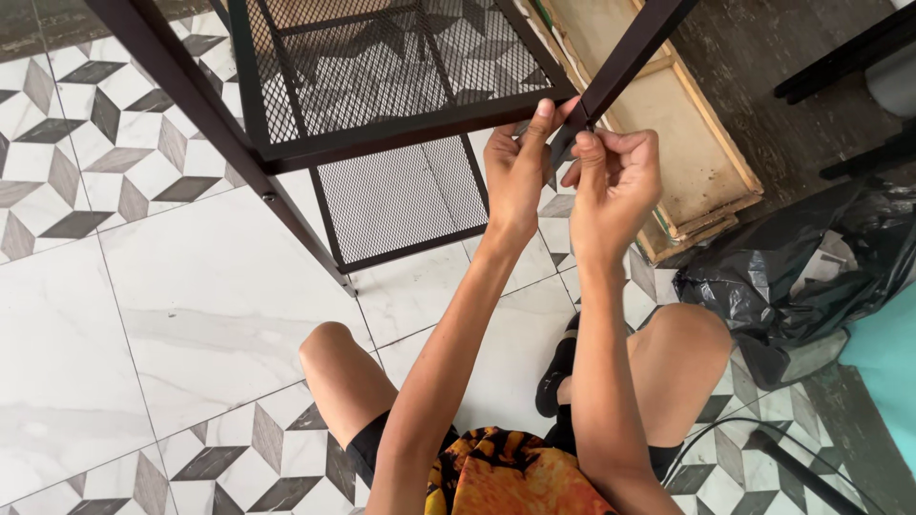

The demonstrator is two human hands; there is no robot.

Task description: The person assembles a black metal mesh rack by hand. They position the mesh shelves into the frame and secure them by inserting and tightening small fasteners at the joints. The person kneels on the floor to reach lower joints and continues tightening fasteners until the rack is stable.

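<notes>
A dark metal rack frame (191,91) with black mesh shelves (382,57) stands over the tiled floor in front of me. My left hand (518,164) grips the corner where the upper mesh shelf meets a slanted frame leg (625,59), thumb pressed on the shelf's edge. My right hand (615,181) is pinched on a small part at that same joint, right beside the left hand; the part itself is mostly hidden by my fingers. A lower mesh shelf (401,195) shows beneath. My bare knees are spread below the arms.
A flat wooden-framed panel (668,124) lies on the floor to the right of the rack. A crumpled black plastic bag (792,277) sits at the right. White and grey patterned tiles (191,315) cover the floor. A dark furniture leg (849,48) is at upper right.
</notes>
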